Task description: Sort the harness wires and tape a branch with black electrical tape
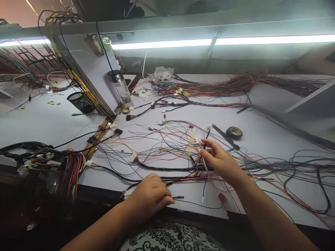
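My right hand (220, 161) is raised over the middle of a wire harness (167, 168). Its thumb and fingertips pinch a thin wire branch wrapped in black tape (208, 135), which has a small white-and-red connector at its upper end. Loose white wires hang down below that hand. Near the table's front edge rests my left hand (150, 191), fingers curled; what lies under them, if anything, is hidden. A white connector (128, 194) shows just left of it. Yellow wires (192, 141) with a red connector (191, 126) stand beside my right hand.
A roll of black tape (234, 132) lies right of a dark flat strip (225, 136). Behind are a glass bottle (120, 89) and a long bundle of wires (217, 89). A wooden divider edge (90, 150) and black mesh cup (81, 102) stand left. Loose wires spread right.
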A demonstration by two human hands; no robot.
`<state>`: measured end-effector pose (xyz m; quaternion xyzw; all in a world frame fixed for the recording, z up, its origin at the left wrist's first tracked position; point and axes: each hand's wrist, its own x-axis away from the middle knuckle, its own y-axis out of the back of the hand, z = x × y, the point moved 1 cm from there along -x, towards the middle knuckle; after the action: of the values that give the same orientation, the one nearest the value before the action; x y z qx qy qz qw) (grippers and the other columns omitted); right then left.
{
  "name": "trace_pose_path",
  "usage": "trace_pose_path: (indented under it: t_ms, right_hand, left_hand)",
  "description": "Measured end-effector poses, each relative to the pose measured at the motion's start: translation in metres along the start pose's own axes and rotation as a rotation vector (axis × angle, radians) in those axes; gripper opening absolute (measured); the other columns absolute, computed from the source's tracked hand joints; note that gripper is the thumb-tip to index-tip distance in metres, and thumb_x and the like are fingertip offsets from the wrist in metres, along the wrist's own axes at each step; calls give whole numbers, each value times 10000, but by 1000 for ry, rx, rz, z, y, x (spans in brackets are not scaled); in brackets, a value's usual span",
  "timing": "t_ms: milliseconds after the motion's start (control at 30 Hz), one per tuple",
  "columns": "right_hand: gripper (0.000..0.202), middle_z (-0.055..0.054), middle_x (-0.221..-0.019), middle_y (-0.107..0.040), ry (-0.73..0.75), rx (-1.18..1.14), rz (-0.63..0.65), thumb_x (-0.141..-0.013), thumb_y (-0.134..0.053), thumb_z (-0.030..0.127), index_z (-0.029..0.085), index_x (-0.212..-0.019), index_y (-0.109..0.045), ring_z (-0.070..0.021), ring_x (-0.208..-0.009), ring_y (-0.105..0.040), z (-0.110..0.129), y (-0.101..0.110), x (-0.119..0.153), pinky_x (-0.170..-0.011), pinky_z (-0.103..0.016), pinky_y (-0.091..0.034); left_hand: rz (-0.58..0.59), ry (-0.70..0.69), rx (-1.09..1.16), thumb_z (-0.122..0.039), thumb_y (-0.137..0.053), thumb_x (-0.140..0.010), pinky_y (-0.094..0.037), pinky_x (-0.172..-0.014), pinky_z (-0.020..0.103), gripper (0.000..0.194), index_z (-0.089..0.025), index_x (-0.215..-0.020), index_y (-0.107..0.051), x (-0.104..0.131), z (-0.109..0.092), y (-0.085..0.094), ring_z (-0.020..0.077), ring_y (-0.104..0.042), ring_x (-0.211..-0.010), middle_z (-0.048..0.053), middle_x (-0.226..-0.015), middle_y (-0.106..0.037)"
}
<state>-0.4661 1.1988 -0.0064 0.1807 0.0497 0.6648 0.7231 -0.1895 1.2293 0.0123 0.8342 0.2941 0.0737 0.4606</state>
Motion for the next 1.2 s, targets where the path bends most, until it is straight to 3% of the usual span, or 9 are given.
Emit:
trace_pose_path:
  t_ms: [67,167,300,400,500,600,800,1000,1200]
  right_hand:
    - [459,-111,-1265,-552,24,91,17,-859,-554,425,241,-1275,-496,-214,-975,-617,3,3,7,-776,-358,-550]
    - [412,-97,-1292,-532,88,189,13,-883,-524,420,263,-1263,-505,-212,-1008,-606,5,8,21,-787,-357,-557]
    - [322,-89,-1213,-578,226,332,-58,-918,-483,393,266,-1206,-553,-217,-974,-613,-3,15,43,-735,-351,-559]
    - [255,-76,-1145,-621,348,437,-123,-931,-482,342,265,-1156,-575,-224,-1000,-605,-18,20,56,-831,-386,-528]
    - [189,-65,-1038,-651,495,550,-129,-932,-484,259,250,-1089,-589,-216,-982,-602,-35,19,64,-884,-395,-492]
    - [182,-69,-975,-652,581,672,-44,-933,-466,208,224,-1027,-621,-208,-909,-603,-49,13,68,-831,-375,-491]
    - [211,-75,-955,-632,563,866,39,-952,-447,251,205,-1016,-643,-205,-855,-572,-46,6,66,-732,-345,-466]
    - [147,-43,-903,-620,587,967,93,-934,-481,267,216,-926,-619,-201,-803,-557,-34,6,59,-698,-340,-407]
    - [92,-26,-781,-586,591,1077,156,-882,-527,228,204,-806,-574,-201,-689,-524,-31,3,57,-621,-333,-332]
  left_hand:
    - [113,-88,-22,-259,-499,-927,-368,-793,316,123,-196,-930,-605,2,-1,-5,143,-530,-730,-4,-772,-653]
    - [220,-83,-71,-134,-500,-880,-387,-811,329,317,-243,-1170,-566,5,-4,-11,164,-545,-814,25,-959,-666]
    - [181,-36,45,-53,-542,-739,-407,-901,357,356,-258,-1007,-653,9,-9,0,188,-551,-961,15,-1075,-651]
    - [176,61,191,-91,-562,-738,-425,-965,364,363,-254,-1047,-660,8,-6,14,204,-541,-1074,32,-1154,-629]
    - [-5,207,201,-169,-479,-892,-489,-880,305,246,-211,-1069,-644,3,10,18,163,-585,-987,62,-1071,-648]
    - [-142,199,-59,-171,-453,-924,-464,-933,361,266,-179,-1149,-594,-6,31,11,187,-555,-1039,87,-1103,-629]
    - [55,200,-303,-170,-442,-920,-462,-849,377,168,-157,-940,-608,-24,50,1,206,-531,-915,77,-954,-604]
    - [123,168,-257,-224,-410,-949,-454,-794,319,219,-143,-1065,-577,-34,45,19,178,-549,-866,67,-935,-616]
    - [177,49,-259,-283,-424,-956,-422,-689,261,263,-229,-1054,-662,-20,63,27,136,-557,-742,29,-780,-615]
